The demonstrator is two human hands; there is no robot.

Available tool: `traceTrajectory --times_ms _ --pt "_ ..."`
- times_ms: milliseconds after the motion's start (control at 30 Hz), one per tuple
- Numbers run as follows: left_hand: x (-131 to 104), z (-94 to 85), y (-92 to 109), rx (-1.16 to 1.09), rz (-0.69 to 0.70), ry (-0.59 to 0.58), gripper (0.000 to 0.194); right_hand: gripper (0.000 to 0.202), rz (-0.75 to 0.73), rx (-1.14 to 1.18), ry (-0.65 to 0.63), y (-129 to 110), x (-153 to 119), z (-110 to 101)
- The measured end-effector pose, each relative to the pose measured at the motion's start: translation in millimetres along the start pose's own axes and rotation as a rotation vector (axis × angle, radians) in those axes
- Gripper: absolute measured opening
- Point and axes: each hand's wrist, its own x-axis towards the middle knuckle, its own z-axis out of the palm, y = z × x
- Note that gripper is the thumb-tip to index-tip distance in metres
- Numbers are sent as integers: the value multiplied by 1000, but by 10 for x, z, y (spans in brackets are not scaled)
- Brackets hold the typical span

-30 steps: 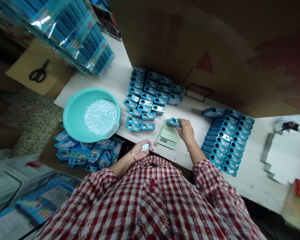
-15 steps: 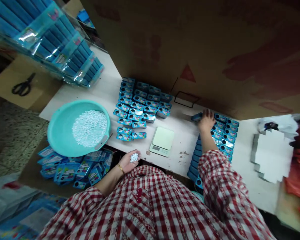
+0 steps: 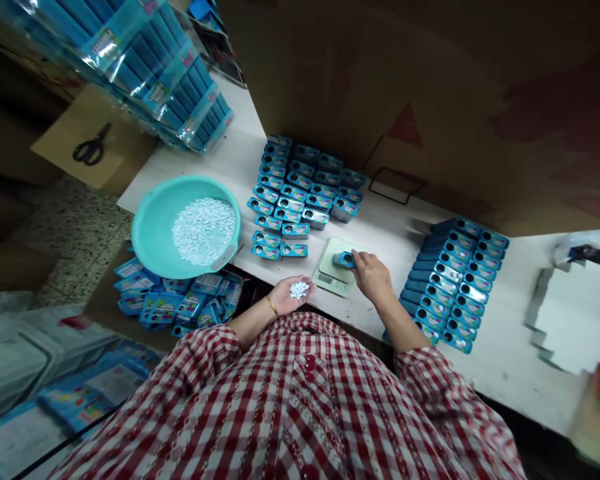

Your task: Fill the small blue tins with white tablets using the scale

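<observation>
My left hand (image 3: 285, 297) is cupped palm up at the table's front edge, holding a small heap of white candies or tablets (image 3: 299, 289). My right hand (image 3: 373, 275) grips one end of a small blue tin (image 3: 344, 259) between thumb and fingers. That tin, with a dark round hole in its top, is over the plate of a pale digital scale (image 3: 333, 285); whether it touches the plate I cannot tell. Left of the scale stand rows of like tins (image 3: 290, 205). More tins (image 3: 450, 287) stand in rows to the right of my right hand.
A turquoise basin (image 3: 147, 230) with many white pieces sits at the left. Below it is a carton of blue packs (image 3: 180, 303). Wrapped blue packs (image 3: 180, 100) rise behind. A big cardboard box (image 3: 330, 80) walls the back. Scissors (image 3: 91, 148) lie on cardboard; white card sheets (image 3: 577, 317) lie right.
My right hand has moved left from the right-hand rows to the scale, bringing a tin with it. My left hand still holds the white pieces. The whole view has shifted slightly.
</observation>
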Motion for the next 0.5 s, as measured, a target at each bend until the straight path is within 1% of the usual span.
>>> traceTrajectory --times_ms 67,133,200,233,300,367,433,500 --pt "2 -10 -19 23 -5 -17 25 43 15 50 13 -171 0 62" --pt "0 -43 -33 29 -3 -39 24 44 29 104 70 -360 -49 103" --pt "0 -93 -47 15 2 -67 24 40 -32 171 98 -623 -140 132" --pt "0 -121 -54 4 2 -76 24 38 -93 206 79 -776 -188 146" --pt "-2 -177 -68 -17 -2 -77 24 36 -227 261 -10 -1079 -262 175" --pt "-11 -230 -83 -28 -15 -68 25 35 -309 276 -100 -1305 -290 197" --pt "-25 -280 -99 -36 -39 -65 26 34 -343 271 -168 -1416 -281 196" --pt "-34 -328 -119 -42 -67 -55 26 31 -373 277 -240 -1440 -260 168"
